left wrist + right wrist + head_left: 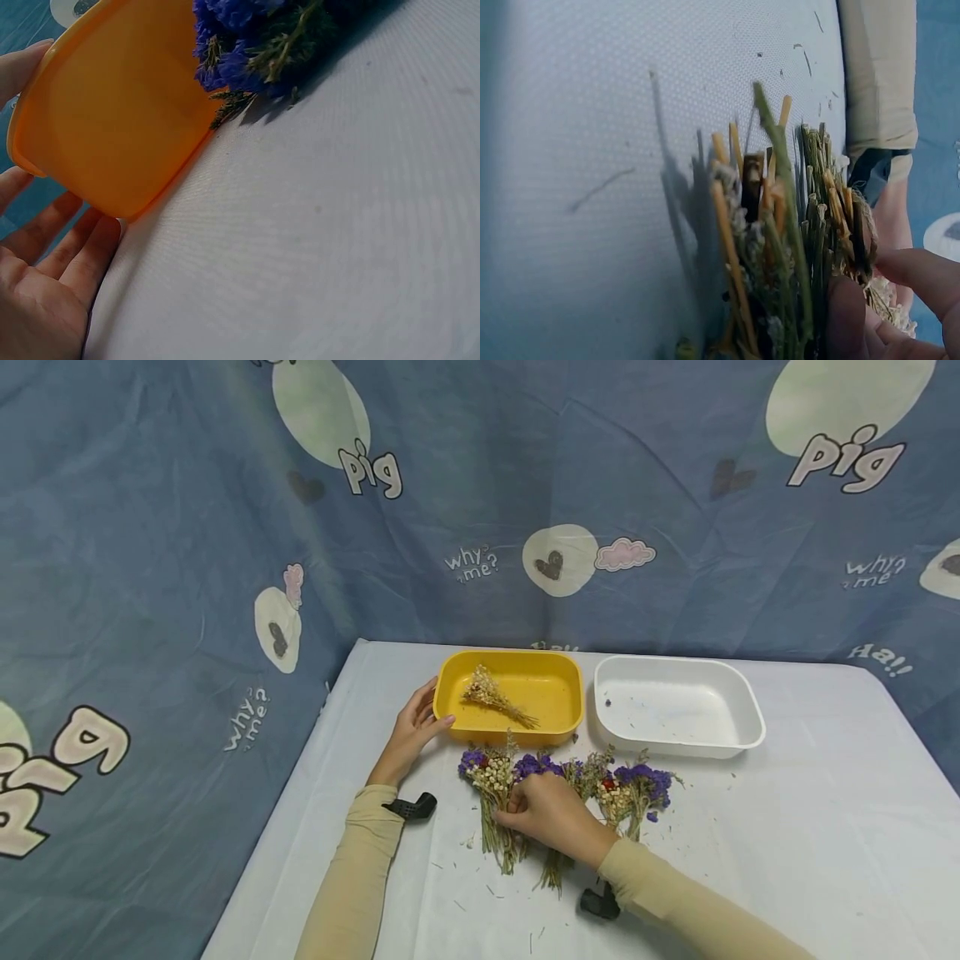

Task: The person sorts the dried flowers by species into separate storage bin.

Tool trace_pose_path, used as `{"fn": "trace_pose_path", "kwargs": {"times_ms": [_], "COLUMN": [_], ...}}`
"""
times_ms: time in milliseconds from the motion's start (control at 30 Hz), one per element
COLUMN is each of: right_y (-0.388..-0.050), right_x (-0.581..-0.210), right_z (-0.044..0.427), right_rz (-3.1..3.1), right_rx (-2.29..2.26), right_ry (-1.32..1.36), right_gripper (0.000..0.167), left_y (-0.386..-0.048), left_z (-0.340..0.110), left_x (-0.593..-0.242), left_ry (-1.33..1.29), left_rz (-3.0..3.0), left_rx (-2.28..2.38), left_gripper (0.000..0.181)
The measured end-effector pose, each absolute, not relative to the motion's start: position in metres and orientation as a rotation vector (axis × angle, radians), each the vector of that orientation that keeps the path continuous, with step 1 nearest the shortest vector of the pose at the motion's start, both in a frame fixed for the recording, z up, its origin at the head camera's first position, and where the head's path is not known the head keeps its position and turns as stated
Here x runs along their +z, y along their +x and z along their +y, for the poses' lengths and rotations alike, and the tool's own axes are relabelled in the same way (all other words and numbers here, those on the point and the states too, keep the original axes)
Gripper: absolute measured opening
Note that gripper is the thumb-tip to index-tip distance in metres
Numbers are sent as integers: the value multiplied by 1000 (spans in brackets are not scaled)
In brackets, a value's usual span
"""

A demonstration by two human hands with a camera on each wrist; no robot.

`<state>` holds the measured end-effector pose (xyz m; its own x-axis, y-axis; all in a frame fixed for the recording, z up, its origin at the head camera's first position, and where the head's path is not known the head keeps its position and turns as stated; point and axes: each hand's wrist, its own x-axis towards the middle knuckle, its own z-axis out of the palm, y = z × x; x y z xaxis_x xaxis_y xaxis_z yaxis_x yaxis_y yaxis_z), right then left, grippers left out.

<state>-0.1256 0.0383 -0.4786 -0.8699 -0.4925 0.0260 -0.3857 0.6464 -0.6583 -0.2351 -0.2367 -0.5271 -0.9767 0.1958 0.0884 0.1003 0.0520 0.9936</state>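
Now, right hand [557, 814]: pinching leftmost dried bouquet [495, 777] by its stems, in front of yellow tray [547, 689];
left hand [409, 735]: resting extended fingers against tray's left end;
purple blossoms [472, 760]: possibly shedding (they're looking brittle) if neighbouring bouquets [637, 785] are snagging

Dried flower bundles [495, 778] beside yellow tray [553, 690]

Even light fills the head view; both wrist views are dimmer, with stems [790, 202] casting shadows.

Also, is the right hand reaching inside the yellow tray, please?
No, the right hand holds flower stems in front of the yellow tray.
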Motion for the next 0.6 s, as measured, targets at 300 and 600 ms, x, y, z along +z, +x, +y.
{"fn": "trace_pose_path", "kwargs": {"times_ms": [300,600], "right_y": [-130,-135], "right_x": [-483,-483], "right_z": [40,46], "right_rz": [2659,2424], "right_rx": [-1067,-1286], "right_ry": [-685,-573], "right_gripper": [29,25], "left_y": [-236,-236], "left_z": [-236,-236], "left_x": [-528,-528], "left_ry": [312,313], "left_rz": [2230,2231], "left_rx": [2092,2091], "left_gripper": [80,79]}}
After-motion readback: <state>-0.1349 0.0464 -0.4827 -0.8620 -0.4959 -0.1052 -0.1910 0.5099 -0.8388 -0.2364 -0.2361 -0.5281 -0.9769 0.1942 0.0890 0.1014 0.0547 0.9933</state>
